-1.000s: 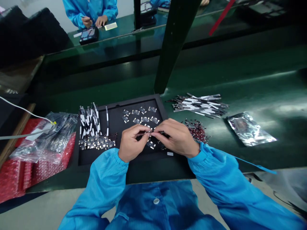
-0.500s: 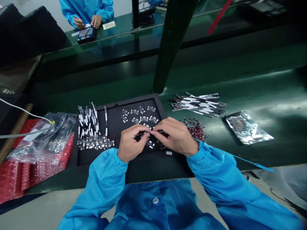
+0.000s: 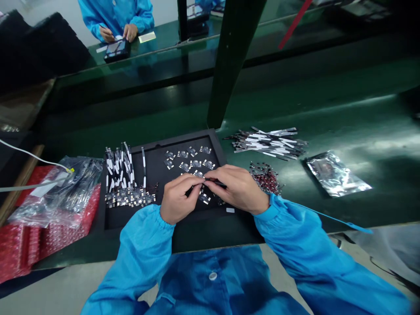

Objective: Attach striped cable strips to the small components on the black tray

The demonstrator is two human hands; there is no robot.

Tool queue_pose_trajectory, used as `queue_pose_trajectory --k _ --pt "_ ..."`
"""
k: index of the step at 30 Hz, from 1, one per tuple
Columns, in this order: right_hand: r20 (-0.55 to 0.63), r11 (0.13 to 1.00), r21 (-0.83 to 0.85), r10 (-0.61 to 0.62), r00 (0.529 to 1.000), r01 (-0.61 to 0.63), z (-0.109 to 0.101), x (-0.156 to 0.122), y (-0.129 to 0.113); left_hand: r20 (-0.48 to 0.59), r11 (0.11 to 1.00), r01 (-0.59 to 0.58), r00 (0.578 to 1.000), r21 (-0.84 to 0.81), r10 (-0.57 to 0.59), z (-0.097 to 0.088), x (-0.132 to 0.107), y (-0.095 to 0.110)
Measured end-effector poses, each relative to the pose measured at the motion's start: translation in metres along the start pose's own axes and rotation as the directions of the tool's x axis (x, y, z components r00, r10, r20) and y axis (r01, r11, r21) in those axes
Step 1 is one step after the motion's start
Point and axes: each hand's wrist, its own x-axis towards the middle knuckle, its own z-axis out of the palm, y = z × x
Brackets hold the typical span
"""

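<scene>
My left hand (image 3: 179,199) and my right hand (image 3: 241,189) meet over the right half of a black tray (image 3: 214,141). Thumb and forefinger of each are pinched together, tip to tip. Whatever sits between them is tiny and mostly covered by the fingers. Small dark circuit boards (image 3: 196,163) lie spread in the tray just beyond and beneath my fingers. On the tray's left side are flat black-and-white flex cables (image 3: 120,168) with a cluster of circuit boards (image 3: 131,197) at their near ends. Small red and black parts (image 3: 265,178) are heaped beside my right hand.
More black-and-white strips (image 3: 269,143) lie piled behind the red heap, with a silver bag (image 3: 337,174) farther right. Clear plastic bags (image 3: 59,190) rest on red bubble wrap (image 3: 65,234) at left. A dark post (image 3: 232,61) rises behind the tray. Across the bench a co-worker's hands (image 3: 130,32) handle a black device.
Both hands stay pinched together over the tray, with only a slight shift of the fingers. The whole view has moved a little.
</scene>
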Motion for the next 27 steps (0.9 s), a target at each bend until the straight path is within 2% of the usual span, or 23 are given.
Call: queue_pose_trajectory --k 6,15,21,27 --pt "0.004 1.0 0.008 -0.022 1.0 0.022 -0.001 0.001 0.001 -0.042 0.991 -0.013 0.999 0.131 0.019 0.001 -0.004 0.0" --pt "-0.006 0.993 0.061 -0.099 0.995 0.099 -0.001 0.006 0.004 -0.006 0.979 -0.082 0.996 0.188 0.084 -0.001 -0.006 -0.002" --pt "-0.01 0.992 0.011 -0.123 0.992 0.123 -0.005 0.01 0.002 0.003 0.966 -0.118 0.993 0.232 0.121 -0.001 -0.004 -0.004" --pt "0.069 0.985 -0.06 -0.158 0.985 0.162 -0.01 0.009 0.003 0.046 0.954 -0.174 0.985 0.246 0.167 -0.002 -0.003 -0.004"
